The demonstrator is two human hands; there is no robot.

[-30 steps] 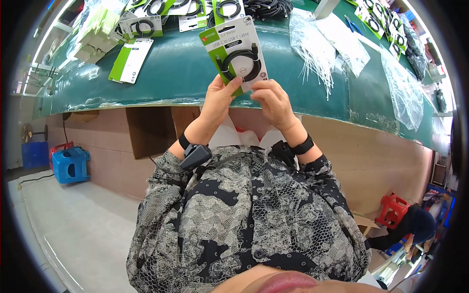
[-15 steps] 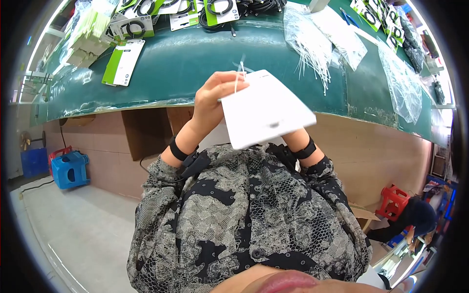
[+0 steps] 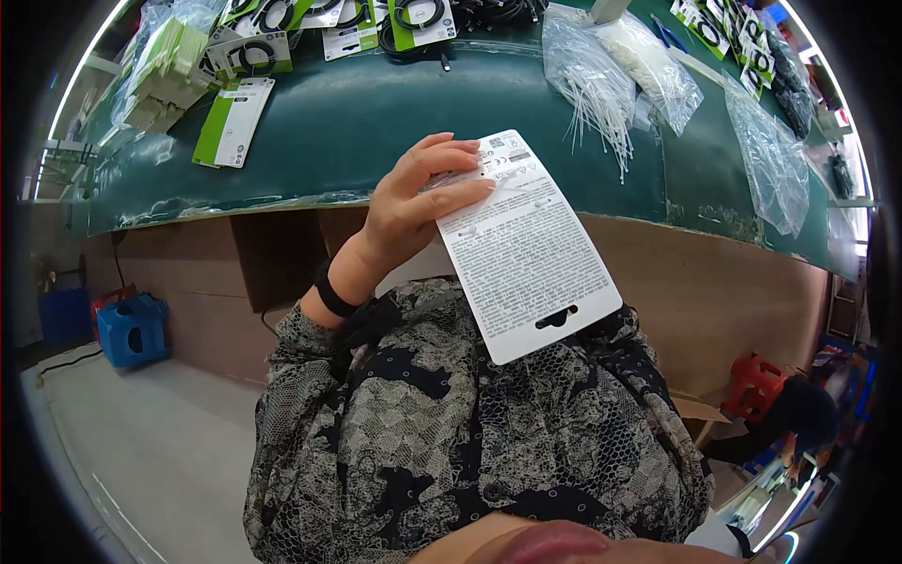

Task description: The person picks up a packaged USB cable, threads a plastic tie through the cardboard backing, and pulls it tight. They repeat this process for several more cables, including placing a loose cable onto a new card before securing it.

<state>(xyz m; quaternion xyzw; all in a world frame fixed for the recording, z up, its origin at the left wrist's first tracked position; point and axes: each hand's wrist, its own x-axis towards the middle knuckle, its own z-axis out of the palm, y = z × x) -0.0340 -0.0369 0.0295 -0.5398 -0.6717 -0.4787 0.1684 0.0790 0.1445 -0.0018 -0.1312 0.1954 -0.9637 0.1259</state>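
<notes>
Taking the card as the centre of the clock, with twelve pointing away from me: the white card (image 3: 531, 249) is up in front of my chest, overlapping the near edge of the green table (image 3: 376, 141), its back full of small print facing me. Its hang hole sits toward five o'clock. My left hand (image 3: 413, 193) has it from ten o'clock — two fingers (image 3: 465, 195) lie parted across the printed face near the far end, gripping the corner, with the thumb out of sight. A black strap (image 3: 334, 293) circles that wrist. My right hand is hidden behind the card, so I can't tell whether it is pinching or spread.

On the table, flat green-and-white cards (image 3: 233, 122) lie at ten o'clock. Packaged black cables (image 3: 423, 19) are at eleven, and a loose black cable bundle (image 3: 498, 14) near twelve. White cable ties (image 3: 601, 122) spill from a clear bag at one. Down on the floor — a blue stool (image 3: 133, 329) near nine, a red stool (image 3: 754, 385) at four.
</notes>
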